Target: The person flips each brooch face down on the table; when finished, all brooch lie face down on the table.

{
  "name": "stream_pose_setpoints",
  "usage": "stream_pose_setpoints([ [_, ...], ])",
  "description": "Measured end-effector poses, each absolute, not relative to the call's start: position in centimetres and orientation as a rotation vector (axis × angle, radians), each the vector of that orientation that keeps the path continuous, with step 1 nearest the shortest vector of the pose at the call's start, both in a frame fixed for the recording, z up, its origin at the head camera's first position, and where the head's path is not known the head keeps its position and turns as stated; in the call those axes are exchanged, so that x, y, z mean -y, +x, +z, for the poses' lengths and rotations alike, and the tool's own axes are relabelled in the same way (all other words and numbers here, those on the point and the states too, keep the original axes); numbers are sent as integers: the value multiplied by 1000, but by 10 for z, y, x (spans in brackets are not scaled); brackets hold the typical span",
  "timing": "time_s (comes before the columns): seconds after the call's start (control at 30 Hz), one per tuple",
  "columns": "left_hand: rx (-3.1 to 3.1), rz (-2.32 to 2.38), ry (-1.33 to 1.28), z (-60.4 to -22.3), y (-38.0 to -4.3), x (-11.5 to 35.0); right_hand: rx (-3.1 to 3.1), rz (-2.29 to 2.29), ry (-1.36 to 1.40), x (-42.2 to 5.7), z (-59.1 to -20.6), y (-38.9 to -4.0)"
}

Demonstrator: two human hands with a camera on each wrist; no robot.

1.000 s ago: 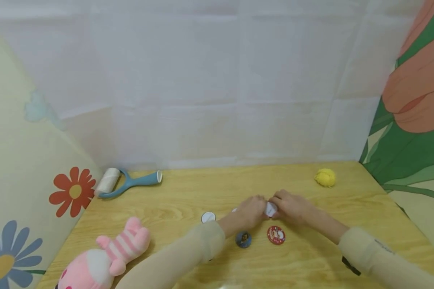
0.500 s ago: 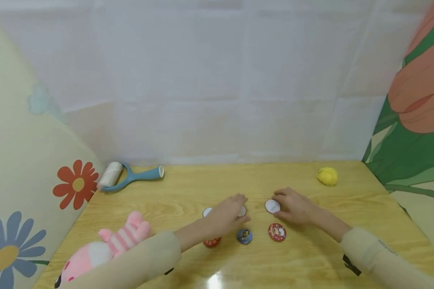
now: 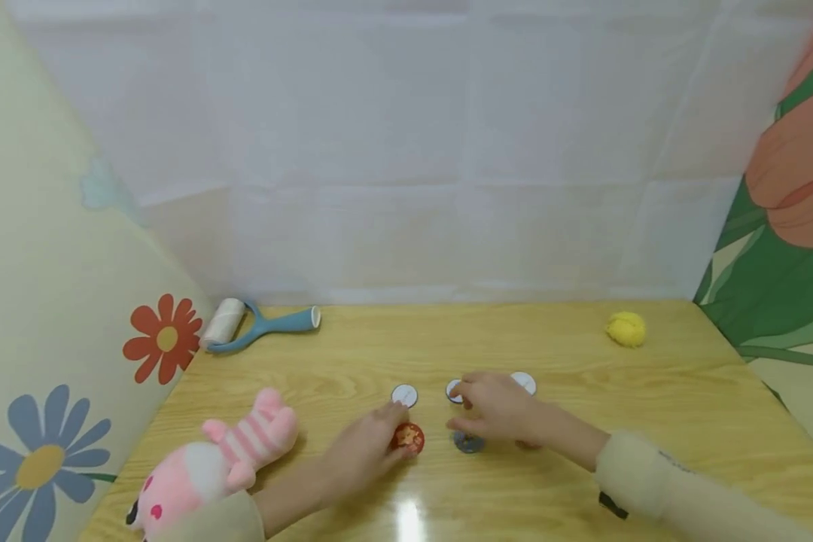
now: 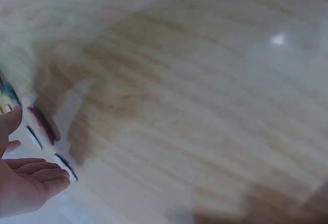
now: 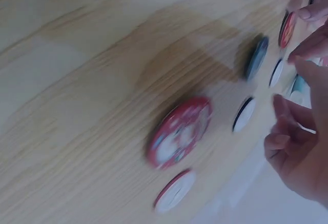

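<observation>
My left hand (image 3: pixel 359 455) reaches to a round red badge (image 3: pixel 409 438), its fingertips and thumb near the rim. A white disc (image 3: pixel 404 395) lies just behind that badge. My right hand (image 3: pixel 504 410) hovers between another white disc (image 3: pixel 455 390) and a blue-grey badge (image 3: pixel 470 443), thumb and fingers spread apart. A third white disc (image 3: pixel 524 382) shows beyond its knuckles. Under this hand a second red badge is mostly covered in the head view; the right wrist view shows this red badge (image 5: pixel 180 133) whole, lying flat on the wood.
A pink striped plush toy (image 3: pixel 220 459) lies at the left of the wooden table (image 3: pixel 569 497). Behind it rests a blue-handled roller (image 3: pixel 264 327) with a white roll. A yellow ball of yarn (image 3: pixel 626 329) sits at the back right. A white sheet (image 3: pixel 406 150) hangs behind.
Both hands were together at a white disc, then parted. The right hand left that disc on the table and moved left; the left hand moved left to the red badge. The view shifted slightly.
</observation>
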State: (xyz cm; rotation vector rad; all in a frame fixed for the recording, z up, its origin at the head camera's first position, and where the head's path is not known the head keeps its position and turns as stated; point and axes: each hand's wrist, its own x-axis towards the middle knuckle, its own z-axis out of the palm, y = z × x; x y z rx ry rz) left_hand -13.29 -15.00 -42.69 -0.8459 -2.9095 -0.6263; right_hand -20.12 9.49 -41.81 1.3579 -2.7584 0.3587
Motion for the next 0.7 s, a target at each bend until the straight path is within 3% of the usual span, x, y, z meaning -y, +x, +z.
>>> stream_pose_setpoints([
  [0.27,2911,-502,-848,-443,-127,153,2788,28,1480,-55,-425,-195],
  [0.7,2811,-687,-757,-460,-124,157,2739,280,1515,-41,-443,-189],
])
